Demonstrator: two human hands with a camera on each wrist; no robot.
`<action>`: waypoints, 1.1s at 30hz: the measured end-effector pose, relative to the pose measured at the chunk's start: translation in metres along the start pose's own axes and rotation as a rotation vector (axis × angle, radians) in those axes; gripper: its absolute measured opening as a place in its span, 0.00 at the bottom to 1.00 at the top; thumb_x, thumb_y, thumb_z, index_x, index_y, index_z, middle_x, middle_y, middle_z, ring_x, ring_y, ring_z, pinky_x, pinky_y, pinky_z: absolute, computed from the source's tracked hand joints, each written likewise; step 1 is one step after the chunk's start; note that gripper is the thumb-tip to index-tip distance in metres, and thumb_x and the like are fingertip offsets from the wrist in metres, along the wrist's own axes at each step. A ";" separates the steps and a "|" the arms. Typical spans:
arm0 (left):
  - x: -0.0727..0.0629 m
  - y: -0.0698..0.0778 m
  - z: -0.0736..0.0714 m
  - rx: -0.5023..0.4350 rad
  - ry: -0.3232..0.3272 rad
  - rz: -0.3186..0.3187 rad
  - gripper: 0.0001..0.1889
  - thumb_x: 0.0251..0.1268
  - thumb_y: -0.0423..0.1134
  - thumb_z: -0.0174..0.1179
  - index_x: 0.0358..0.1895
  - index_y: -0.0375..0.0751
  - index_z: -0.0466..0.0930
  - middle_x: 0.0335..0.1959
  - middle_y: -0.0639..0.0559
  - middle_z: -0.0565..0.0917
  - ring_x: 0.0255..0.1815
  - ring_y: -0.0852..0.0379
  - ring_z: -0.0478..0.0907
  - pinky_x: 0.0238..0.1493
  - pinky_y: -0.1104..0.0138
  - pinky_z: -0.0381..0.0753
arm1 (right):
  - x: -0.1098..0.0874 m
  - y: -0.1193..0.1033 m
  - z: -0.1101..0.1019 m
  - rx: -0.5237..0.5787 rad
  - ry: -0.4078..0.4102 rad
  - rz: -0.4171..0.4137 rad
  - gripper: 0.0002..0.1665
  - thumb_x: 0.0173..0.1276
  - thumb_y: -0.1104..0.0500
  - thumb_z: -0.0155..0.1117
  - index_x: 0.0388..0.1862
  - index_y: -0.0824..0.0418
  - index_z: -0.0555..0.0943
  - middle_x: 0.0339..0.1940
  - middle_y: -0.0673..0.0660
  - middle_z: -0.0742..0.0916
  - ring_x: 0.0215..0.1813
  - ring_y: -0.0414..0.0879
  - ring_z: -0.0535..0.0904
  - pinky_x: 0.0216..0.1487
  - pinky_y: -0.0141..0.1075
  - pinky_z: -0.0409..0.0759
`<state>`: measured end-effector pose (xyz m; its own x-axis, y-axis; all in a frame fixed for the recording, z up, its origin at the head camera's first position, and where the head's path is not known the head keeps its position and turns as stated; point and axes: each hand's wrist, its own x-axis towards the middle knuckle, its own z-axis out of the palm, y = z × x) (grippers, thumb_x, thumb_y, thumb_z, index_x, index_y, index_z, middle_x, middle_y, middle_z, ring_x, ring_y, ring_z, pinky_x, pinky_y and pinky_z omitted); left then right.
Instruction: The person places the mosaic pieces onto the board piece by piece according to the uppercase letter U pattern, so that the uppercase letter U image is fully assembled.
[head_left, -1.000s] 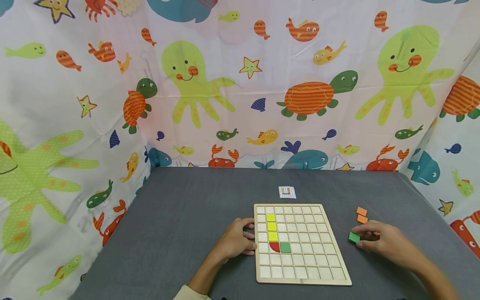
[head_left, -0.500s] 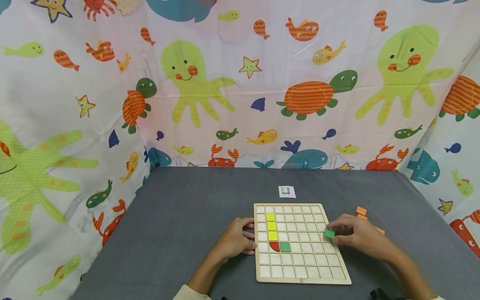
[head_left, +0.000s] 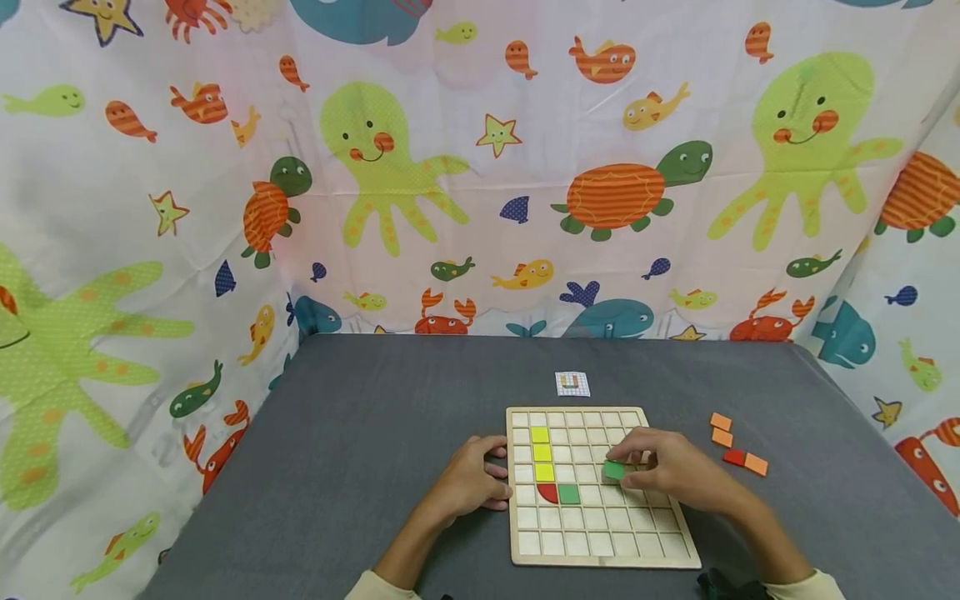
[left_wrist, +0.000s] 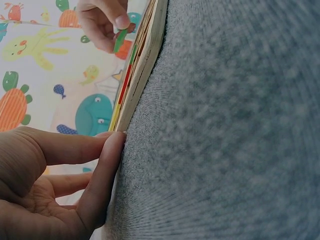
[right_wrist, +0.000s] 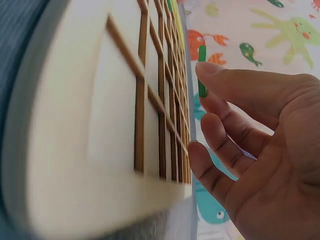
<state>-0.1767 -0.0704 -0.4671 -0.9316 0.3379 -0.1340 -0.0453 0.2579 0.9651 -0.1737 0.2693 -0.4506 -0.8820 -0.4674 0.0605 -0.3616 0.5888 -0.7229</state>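
My right hand (head_left: 678, 468) pinches a green square tile (head_left: 612, 472) between thumb and fingers, above the wooden grid board (head_left: 626, 546). The right wrist view shows that tile edge-on at the fingertips, apart from the board. At the board's left edge, my left hand (head_left: 467, 477) holds the rim with thumb and fingers, which the left wrist view shows meeting there. In the board's second column lie a few yellow square tiles (head_left: 542, 452), with a red quarter-round tile (head_left: 547, 493) below them. Another green tile (head_left: 569, 494) sits right of the red one.
Right of the board lie several loose tiles: orange squares (head_left: 722, 437) and a red tile (head_left: 734, 457). Behind the board is a small card (head_left: 572, 384) printed with a coloured U shape on a grid. Grey cloth (head_left: 390, 400) covers the table, and a patterned curtain (head_left: 450, 183) hangs behind.
My right hand has carried the green tile leftward from the table beside the loose tiles to over the board, uncovering the red tile. The left hand stays at the board's edge.
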 end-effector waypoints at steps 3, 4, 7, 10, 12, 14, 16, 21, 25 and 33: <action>0.000 0.000 0.000 0.006 0.003 0.006 0.40 0.51 0.15 0.70 0.73 0.30 0.73 0.57 0.40 0.75 0.47 0.50 0.82 0.31 0.59 0.94 | 0.004 -0.005 0.005 -0.002 -0.006 -0.027 0.16 0.65 0.57 0.79 0.52 0.55 0.90 0.45 0.49 0.88 0.41 0.43 0.78 0.37 0.31 0.80; 0.000 -0.001 0.000 0.007 0.004 0.008 0.40 0.51 0.15 0.71 0.72 0.30 0.73 0.57 0.40 0.75 0.47 0.50 0.82 0.31 0.59 0.94 | 0.006 -0.006 0.006 0.001 -0.009 -0.035 0.16 0.65 0.57 0.80 0.52 0.55 0.90 0.46 0.49 0.88 0.40 0.44 0.77 0.36 0.31 0.79; 0.000 -0.001 -0.001 0.007 0.003 0.013 0.39 0.52 0.15 0.71 0.72 0.30 0.74 0.57 0.40 0.75 0.47 0.50 0.83 0.31 0.59 0.94 | 0.008 -0.009 0.010 -0.010 -0.026 -0.040 0.16 0.65 0.57 0.80 0.51 0.54 0.91 0.46 0.49 0.88 0.39 0.42 0.76 0.35 0.31 0.78; 0.001 -0.002 -0.001 0.003 0.000 0.015 0.40 0.51 0.15 0.70 0.72 0.30 0.74 0.57 0.40 0.75 0.47 0.50 0.82 0.31 0.59 0.94 | 0.010 -0.011 0.014 -0.014 -0.047 -0.041 0.16 0.65 0.57 0.80 0.52 0.53 0.91 0.46 0.48 0.88 0.37 0.38 0.76 0.34 0.30 0.78; 0.001 -0.002 -0.001 0.002 -0.002 0.013 0.40 0.51 0.15 0.70 0.72 0.31 0.73 0.58 0.40 0.75 0.47 0.50 0.82 0.31 0.59 0.94 | 0.011 -0.012 0.016 -0.005 -0.060 -0.038 0.16 0.65 0.57 0.80 0.52 0.53 0.90 0.46 0.48 0.88 0.36 0.37 0.76 0.34 0.30 0.78; 0.001 -0.002 -0.001 0.000 -0.002 0.010 0.40 0.51 0.15 0.70 0.73 0.31 0.73 0.58 0.40 0.75 0.48 0.50 0.82 0.31 0.59 0.94 | 0.011 -0.013 0.018 0.011 -0.072 -0.035 0.16 0.65 0.57 0.79 0.52 0.54 0.91 0.47 0.48 0.88 0.37 0.37 0.76 0.34 0.30 0.79; 0.001 -0.002 -0.001 0.001 -0.002 0.008 0.40 0.51 0.15 0.70 0.73 0.31 0.73 0.58 0.41 0.75 0.48 0.50 0.82 0.31 0.59 0.94 | 0.011 -0.014 0.020 0.021 -0.084 -0.033 0.16 0.66 0.56 0.79 0.52 0.53 0.91 0.47 0.48 0.88 0.38 0.38 0.77 0.35 0.31 0.79; 0.000 -0.002 -0.001 0.011 0.000 0.008 0.40 0.52 0.16 0.71 0.73 0.31 0.73 0.58 0.41 0.75 0.48 0.50 0.81 0.32 0.59 0.94 | 0.011 -0.016 0.023 0.037 -0.107 -0.034 0.15 0.66 0.56 0.79 0.52 0.51 0.90 0.47 0.47 0.88 0.43 0.40 0.79 0.41 0.32 0.81; 0.000 -0.002 -0.001 0.010 -0.003 0.010 0.40 0.52 0.16 0.71 0.73 0.31 0.73 0.58 0.41 0.75 0.48 0.50 0.81 0.32 0.59 0.94 | 0.012 -0.017 0.025 0.038 -0.118 -0.020 0.15 0.64 0.58 0.80 0.50 0.51 0.90 0.47 0.47 0.89 0.45 0.40 0.80 0.42 0.33 0.81; 0.000 -0.002 -0.001 0.008 -0.006 0.011 0.40 0.52 0.16 0.71 0.73 0.31 0.73 0.58 0.41 0.75 0.49 0.50 0.82 0.32 0.59 0.94 | 0.012 -0.018 0.026 0.018 -0.116 -0.032 0.17 0.62 0.60 0.80 0.50 0.51 0.90 0.46 0.46 0.89 0.46 0.39 0.81 0.45 0.33 0.82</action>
<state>-0.1772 -0.0716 -0.4694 -0.9297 0.3464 -0.1249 -0.0322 0.2614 0.9647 -0.1702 0.2363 -0.4550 -0.8287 -0.5596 0.0044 -0.3826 0.5608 -0.7342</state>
